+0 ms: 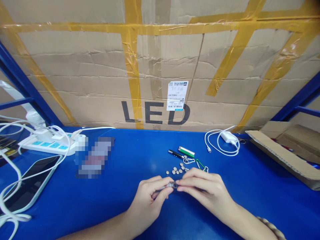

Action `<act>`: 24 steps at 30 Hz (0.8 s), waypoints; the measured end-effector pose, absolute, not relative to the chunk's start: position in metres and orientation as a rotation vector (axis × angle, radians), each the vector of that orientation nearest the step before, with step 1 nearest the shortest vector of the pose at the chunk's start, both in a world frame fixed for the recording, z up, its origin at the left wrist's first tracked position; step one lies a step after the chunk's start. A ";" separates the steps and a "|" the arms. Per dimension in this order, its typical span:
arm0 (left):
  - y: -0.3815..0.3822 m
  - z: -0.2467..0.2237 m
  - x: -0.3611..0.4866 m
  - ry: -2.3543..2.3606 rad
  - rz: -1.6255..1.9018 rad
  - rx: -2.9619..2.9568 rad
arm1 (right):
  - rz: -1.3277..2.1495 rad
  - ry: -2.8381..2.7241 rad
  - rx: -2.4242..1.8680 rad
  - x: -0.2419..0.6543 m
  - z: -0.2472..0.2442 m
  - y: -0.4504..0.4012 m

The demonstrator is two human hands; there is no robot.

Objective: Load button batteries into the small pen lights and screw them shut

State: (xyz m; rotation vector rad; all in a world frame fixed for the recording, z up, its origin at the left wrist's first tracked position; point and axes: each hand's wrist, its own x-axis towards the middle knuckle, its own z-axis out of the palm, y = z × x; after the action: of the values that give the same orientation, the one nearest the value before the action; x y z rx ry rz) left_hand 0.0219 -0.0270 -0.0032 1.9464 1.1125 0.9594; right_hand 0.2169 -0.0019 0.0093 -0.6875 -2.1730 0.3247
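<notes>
My left hand (149, 196) is closed round a small silvery metal tube (170, 184), most of which is hidden in the fingers. At the tube's dark end, the thumb and fingertips of my right hand (209, 187) pinch it. Just beyond my fingers lie several button cells (174, 168), loose on the blue table (140, 150). Behind them are a slim black pen-shaped tube (175, 154) and a silver and green tube (186, 151). Small carabiner clips, one silvery (189, 161) and one green (197, 164), lie near my right hand.
A taped cardboard box (100, 76) marked LED walls off the back. To the left are a power strip (72, 148), tangled white cables and a phone (32, 183). A white charger (228, 137) with its cable and an open carton (282, 156) sit on the right.
</notes>
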 end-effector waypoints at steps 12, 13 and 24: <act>-0.028 0.001 0.023 1.054 0.911 2.061 | 0.487 -2.121 -0.699 0.214 0.002 -0.002; -0.028 0.001 0.023 1.056 0.904 2.067 | 0.514 -2.125 -0.702 0.214 0.002 -0.002; -0.030 -0.005 0.022 1.045 0.903 1.963 | 0.574 -2.165 -0.663 0.211 0.004 -0.003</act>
State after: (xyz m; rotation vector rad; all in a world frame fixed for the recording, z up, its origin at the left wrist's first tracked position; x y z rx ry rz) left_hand 0.0219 -0.0298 -0.0049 1.9632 1.0452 0.9027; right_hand 0.2110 -0.0029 0.0036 -0.6627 -2.1651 0.5740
